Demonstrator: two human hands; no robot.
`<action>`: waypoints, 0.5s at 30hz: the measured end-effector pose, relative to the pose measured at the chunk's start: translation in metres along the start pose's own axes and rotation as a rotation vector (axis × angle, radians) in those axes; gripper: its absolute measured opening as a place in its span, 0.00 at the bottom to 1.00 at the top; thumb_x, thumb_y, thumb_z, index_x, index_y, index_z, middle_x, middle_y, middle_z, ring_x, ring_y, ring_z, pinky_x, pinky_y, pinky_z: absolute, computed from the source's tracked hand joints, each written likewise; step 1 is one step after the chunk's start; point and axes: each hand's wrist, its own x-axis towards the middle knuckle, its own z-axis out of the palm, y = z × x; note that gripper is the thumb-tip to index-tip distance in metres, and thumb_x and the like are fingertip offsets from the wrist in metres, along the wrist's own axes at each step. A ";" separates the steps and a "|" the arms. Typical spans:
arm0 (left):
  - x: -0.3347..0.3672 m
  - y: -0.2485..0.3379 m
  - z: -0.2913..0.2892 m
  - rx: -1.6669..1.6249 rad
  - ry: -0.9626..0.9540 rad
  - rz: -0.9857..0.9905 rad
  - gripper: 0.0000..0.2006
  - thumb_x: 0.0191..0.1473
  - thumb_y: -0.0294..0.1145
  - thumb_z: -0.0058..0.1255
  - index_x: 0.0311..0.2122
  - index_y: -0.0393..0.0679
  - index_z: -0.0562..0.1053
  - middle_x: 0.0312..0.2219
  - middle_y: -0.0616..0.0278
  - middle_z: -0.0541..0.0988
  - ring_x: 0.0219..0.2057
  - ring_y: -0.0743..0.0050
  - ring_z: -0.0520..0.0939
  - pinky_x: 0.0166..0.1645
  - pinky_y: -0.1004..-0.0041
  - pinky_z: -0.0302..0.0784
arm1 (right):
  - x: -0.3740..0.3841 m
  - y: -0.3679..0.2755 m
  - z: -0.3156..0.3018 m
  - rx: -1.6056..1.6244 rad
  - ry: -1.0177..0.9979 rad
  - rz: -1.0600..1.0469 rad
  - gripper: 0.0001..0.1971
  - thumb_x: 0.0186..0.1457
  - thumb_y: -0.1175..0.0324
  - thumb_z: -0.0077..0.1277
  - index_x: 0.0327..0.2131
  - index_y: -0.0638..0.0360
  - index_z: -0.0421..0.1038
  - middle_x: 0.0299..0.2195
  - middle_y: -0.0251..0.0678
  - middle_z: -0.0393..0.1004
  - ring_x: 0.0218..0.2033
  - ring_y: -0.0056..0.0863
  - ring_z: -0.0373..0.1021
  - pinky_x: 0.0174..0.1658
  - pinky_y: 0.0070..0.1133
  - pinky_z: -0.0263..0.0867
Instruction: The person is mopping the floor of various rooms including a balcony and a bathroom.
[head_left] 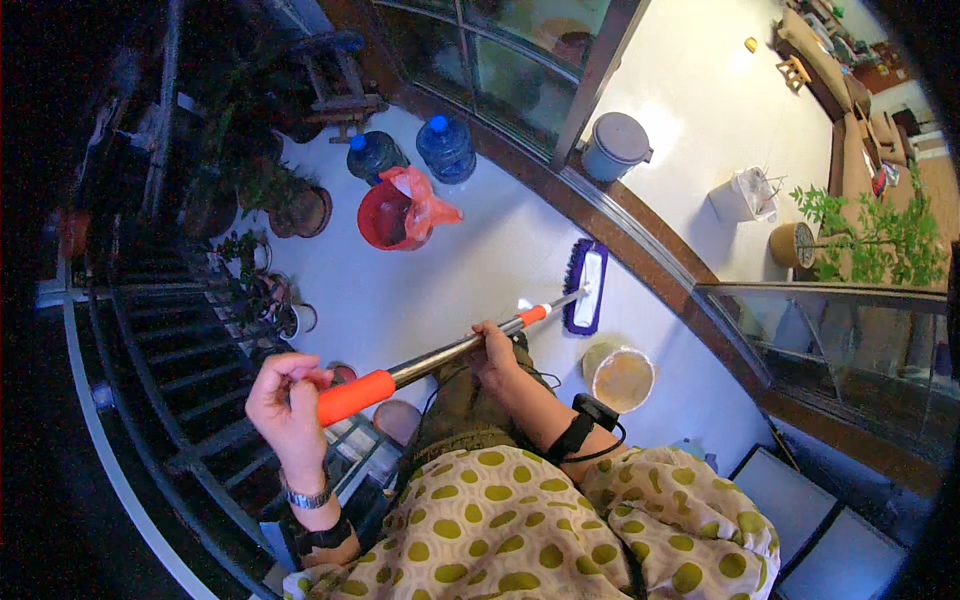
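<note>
Slanting from lower left to upper right across the front of the body: a long flat mop point(440, 357) with silvery metal pole, bright orange grip point(355, 398) and purple-fringed, white-backed oblong head point(594, 285), the last resting on a pale, glossy floor point(480, 250). Wrapped around the pole partway along, above dark olive trousers point(455, 405): the right hand point(492, 352), nearer of the two to the mop head, with that head ahead and to the right. Curled at the butt of the orange grip: the left hand point(285, 395), impossible to tell from this angle whether clenched around the end or merely resting against it. Lying crosswise to the pole, long axis pointing roughly away from the body: the same purple head, near a brown, metal-tracked threshold point(640, 232). Just on the near side of it: a round, cream-coloured bucket point(603, 385), tan inside, liquid or stained bottom impossible to tell. Farther ahead, to the left: a round red plastic bucket point(375, 218), dark within, with crumpled red plastic sheeting point(432, 210) at its rim, near two large, translucent blue water bottles point(447, 158) with blue caps. Beyond the threshold: a round grey lidded bin point(615, 145), contents hidden, and a white bin point(738, 198) with thin sticks point(770, 184) poking out.
</note>
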 end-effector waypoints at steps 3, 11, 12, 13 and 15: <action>0.008 -0.002 0.004 -0.267 -0.165 -0.211 0.08 0.38 0.17 0.32 0.22 0.36 0.66 0.12 0.65 0.66 0.17 0.78 0.71 0.30 0.77 0.67 | -0.003 -0.011 0.005 0.131 -0.066 -0.027 0.03 0.43 0.72 0.39 0.21 0.59 0.58 0.17 0.34 0.61 0.22 0.27 0.62 0.30 0.23 0.62; 0.007 0.014 -0.037 -0.476 0.004 0.029 0.04 0.42 0.31 0.36 0.20 0.46 0.59 0.04 0.72 0.58 0.09 0.83 0.60 0.36 0.71 0.59 | -0.022 0.010 0.034 -0.358 -0.073 -0.047 0.08 0.46 0.67 0.39 0.22 0.61 0.61 0.21 0.37 0.67 0.20 0.23 0.63 0.21 0.19 0.59; 0.004 0.015 -0.044 -0.464 0.028 0.066 0.05 0.44 0.32 0.37 0.20 0.47 0.59 0.04 0.72 0.58 0.09 0.83 0.60 0.37 0.70 0.58 | -0.023 0.011 0.040 -0.349 -0.080 -0.079 0.08 0.46 0.66 0.39 0.22 0.61 0.62 0.22 0.37 0.68 0.18 0.22 0.62 0.19 0.18 0.57; 0.001 0.015 -0.051 -0.449 0.050 0.096 0.07 0.45 0.34 0.37 0.20 0.47 0.58 0.04 0.73 0.58 0.09 0.83 0.60 0.39 0.69 0.57 | -0.041 0.000 0.051 -0.473 -0.128 -0.051 0.09 0.46 0.65 0.41 0.21 0.60 0.62 0.20 0.35 0.68 0.15 0.18 0.58 0.18 0.16 0.53; -0.004 0.019 -0.059 -0.438 0.083 0.110 0.11 0.46 0.40 0.41 0.21 0.47 0.59 0.05 0.73 0.60 0.09 0.84 0.62 0.41 0.66 0.53 | -0.035 0.008 0.059 -0.503 -0.080 -0.089 0.09 0.45 0.64 0.42 0.21 0.59 0.62 0.18 0.32 0.66 0.13 0.16 0.55 0.18 0.16 0.52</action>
